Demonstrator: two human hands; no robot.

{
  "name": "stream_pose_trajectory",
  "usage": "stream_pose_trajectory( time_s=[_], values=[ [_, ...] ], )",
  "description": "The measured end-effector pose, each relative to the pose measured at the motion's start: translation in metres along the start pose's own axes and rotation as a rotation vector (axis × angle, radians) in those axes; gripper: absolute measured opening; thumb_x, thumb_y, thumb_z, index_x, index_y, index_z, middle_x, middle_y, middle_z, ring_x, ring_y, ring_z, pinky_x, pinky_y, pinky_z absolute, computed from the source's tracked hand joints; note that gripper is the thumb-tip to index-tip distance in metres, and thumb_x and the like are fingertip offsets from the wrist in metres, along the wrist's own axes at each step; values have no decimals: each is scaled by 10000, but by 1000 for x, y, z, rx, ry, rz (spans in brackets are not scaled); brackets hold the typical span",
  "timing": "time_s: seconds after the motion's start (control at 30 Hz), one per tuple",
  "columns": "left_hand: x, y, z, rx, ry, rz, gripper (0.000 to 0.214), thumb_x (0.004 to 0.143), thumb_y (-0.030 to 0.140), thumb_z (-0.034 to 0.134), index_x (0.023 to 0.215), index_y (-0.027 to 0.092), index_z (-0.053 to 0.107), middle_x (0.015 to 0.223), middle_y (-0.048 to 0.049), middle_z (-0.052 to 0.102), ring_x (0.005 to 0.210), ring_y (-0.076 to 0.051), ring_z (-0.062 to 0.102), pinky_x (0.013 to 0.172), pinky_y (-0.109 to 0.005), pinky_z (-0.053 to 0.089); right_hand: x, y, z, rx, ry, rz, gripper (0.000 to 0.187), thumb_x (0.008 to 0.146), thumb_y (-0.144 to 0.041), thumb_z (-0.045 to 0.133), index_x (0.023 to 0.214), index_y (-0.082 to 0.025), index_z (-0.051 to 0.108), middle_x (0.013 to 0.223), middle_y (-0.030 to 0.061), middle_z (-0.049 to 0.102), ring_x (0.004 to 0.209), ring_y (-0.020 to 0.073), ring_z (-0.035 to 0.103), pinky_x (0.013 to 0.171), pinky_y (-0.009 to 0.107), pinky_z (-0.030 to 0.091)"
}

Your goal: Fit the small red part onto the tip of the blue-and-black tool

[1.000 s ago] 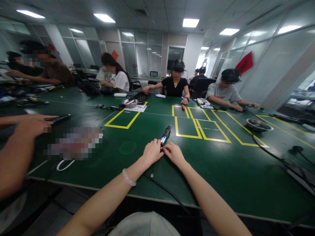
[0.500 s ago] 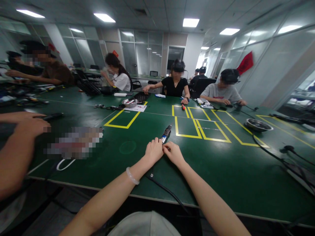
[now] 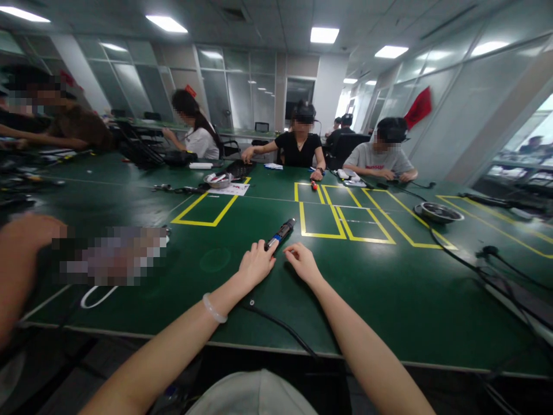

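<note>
A dark pen-shaped power tool (image 3: pixel 281 231) with a blue band lies on the green table (image 3: pixel 389 300), pointing away from me. My left hand (image 3: pixel 254 266), a pale bangle on its wrist, is closed on the tool's near end. My right hand (image 3: pixel 303 263) rests on the table just right of that end, apart from the tool, with loosely bent fingers and nothing visible in them. A black cable (image 3: pixel 280 326) runs from near my hands back to the table's front edge.
Yellow tape rectangles (image 3: pixel 322 222) mark the table beyond the tool. A metal bowl (image 3: pixel 438 212) and cables (image 3: pixel 488 271) lie to the right. Another person's arm (image 3: pixel 19 259) and a blurred object are at the left. Several people sit along the far side.
My right hand has come off the tool's near end and now rests beside it. The tool has swung slightly to the left in my left hand. The view shifted a little.
</note>
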State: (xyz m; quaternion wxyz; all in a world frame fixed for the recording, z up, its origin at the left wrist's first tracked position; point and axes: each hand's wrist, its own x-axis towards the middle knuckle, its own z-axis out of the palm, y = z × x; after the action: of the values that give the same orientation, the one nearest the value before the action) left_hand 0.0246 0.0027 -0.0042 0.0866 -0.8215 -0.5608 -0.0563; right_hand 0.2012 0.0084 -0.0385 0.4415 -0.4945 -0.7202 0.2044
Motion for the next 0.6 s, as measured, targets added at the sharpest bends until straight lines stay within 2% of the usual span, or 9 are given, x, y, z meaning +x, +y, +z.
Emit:
stream_pose_trajectory(
  time_s=[0.23,0.4,0.6],
  values=[
    [-3,-33,2,29,-44,-68,574,932,416,418,1481,365,259,1161,-135,465,1013,-286,504,760,-385,489,0,2,0,26,-16,21,137,865,-198,530,890,-182,664,922,34,575,739,128,586,705,254,486],
    [-3,-75,1,-5,-101,-176,585,935,467,350,1497,363,228,1192,-154,459,1030,-320,515,755,-432,496,-1,4,1,16,-34,29,147,874,-216,528,901,-190,670,943,37,588,739,128,588,704,257,486],
    [-3,-125,4,-47,-143,-291,582,921,509,311,1483,366,266,1229,-171,458,1064,-348,516,775,-478,490,-1,6,3,5,-37,24,147,871,-219,531,898,-193,673,932,34,588,729,127,582,705,258,481]
  ],
)
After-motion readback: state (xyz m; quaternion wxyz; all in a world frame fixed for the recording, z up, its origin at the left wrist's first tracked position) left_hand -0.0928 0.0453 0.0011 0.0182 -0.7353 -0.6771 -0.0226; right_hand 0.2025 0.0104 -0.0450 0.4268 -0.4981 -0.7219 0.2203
